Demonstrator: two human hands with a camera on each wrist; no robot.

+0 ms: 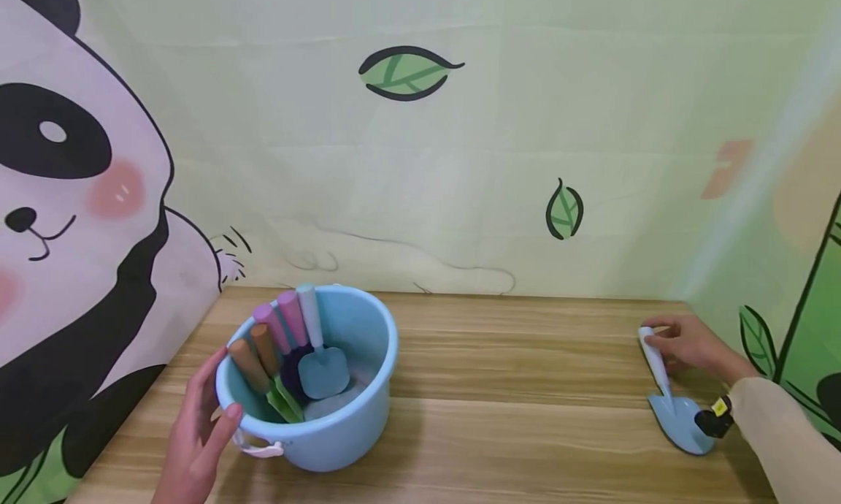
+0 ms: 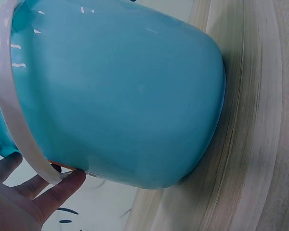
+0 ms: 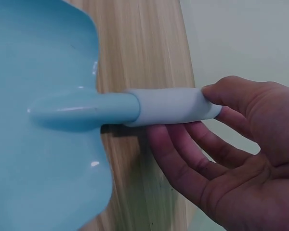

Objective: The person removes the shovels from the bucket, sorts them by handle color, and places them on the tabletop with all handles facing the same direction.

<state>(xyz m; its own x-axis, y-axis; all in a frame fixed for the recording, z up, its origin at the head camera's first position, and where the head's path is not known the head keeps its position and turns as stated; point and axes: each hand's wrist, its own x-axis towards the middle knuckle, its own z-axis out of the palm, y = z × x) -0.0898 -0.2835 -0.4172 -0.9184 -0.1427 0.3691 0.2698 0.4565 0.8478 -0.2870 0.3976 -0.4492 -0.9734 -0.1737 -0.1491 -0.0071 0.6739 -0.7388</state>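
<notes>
A light blue bucket point(image 1: 344, 438) with a white handle point(image 2: 14, 103) stands on the left of the wooden table. My left hand point(image 1: 200, 424) is at its near left side, with spread, nearly straight fingers touching the rim. Inside the bucket lean a blue toy shovel point(image 1: 324, 372) and several tools with pink handles point(image 1: 292, 318) and brown handles point(image 1: 250, 365); their lower ends are partly hidden. Far to the right, my right hand point(image 1: 693, 347) holds another toy shovel point(image 3: 173, 106) by its white handle, thumb on top and fingers underneath. Its pale blue blade points towards me.
The wooden table point(image 1: 512, 387) runs back to a pale green cloth wall point(image 1: 512, 124) printed with leaves and a panda point(image 1: 72, 219). A black wrist camera point(image 1: 712, 420) overlaps the shovel's blade in the head view.
</notes>
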